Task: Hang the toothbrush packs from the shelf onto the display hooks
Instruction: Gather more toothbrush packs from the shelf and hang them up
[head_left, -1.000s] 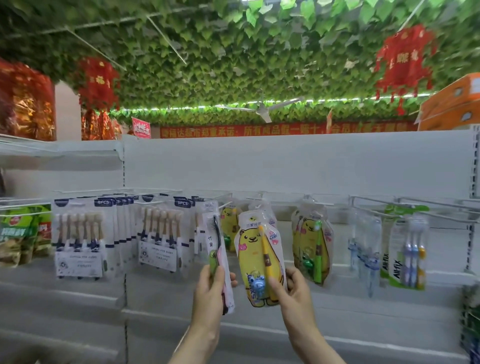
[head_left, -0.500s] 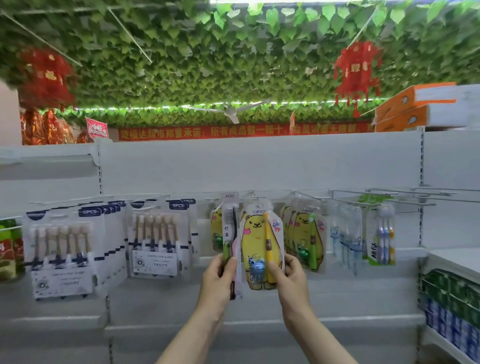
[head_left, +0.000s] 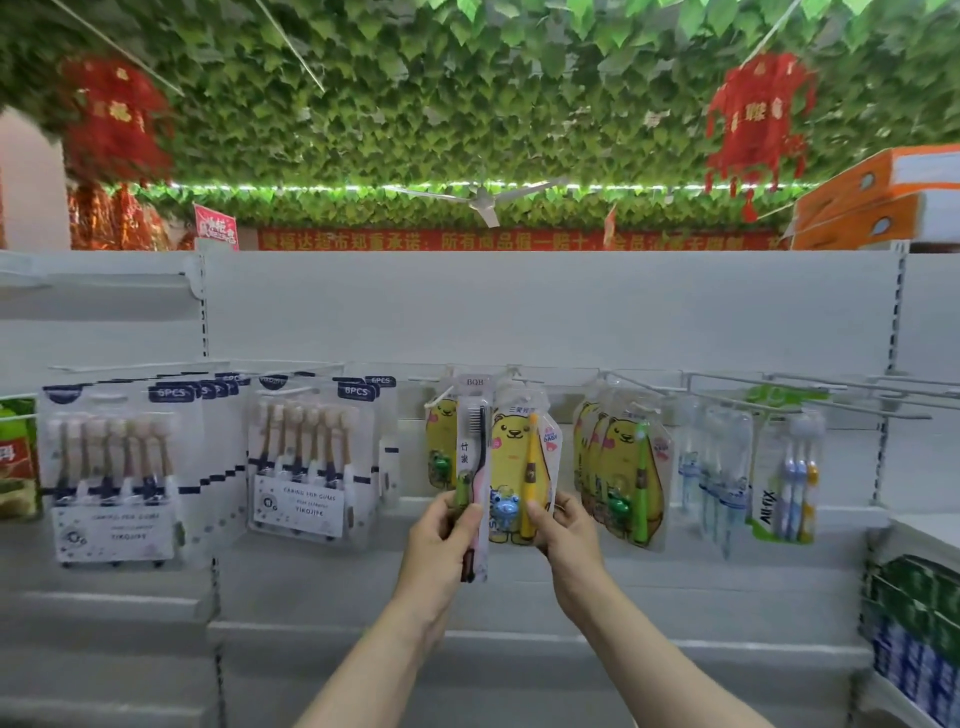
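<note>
My left hand (head_left: 444, 538) grips a narrow pack with a black-and-pink toothbrush (head_left: 476, 462), held upright in front of the hooks. My right hand (head_left: 563, 525) holds the lower edge of a yellow bear-shaped toothbrush pack (head_left: 522, 467), whose top sits up at a white display hook (head_left: 511, 376). Whether that pack hangs on the hook I cannot tell. More yellow bear packs (head_left: 623, 467) hang just to the right, and one (head_left: 441, 447) hangs behind the narrow pack.
Six-piece brush packs (head_left: 111, 467) (head_left: 306, 457) hang at the left. Clear blue packs (head_left: 719, 467) and an Allfix pack (head_left: 789, 483) hang at the right, with bare hooks (head_left: 857, 400) above. Boxed goods (head_left: 914, 639) fill a lower right shelf. White shelf ledges (head_left: 519, 634) run below.
Both hands have lifted their packs higher toward the hooks. The view has shifted right, so the display sits further left in the picture.
</note>
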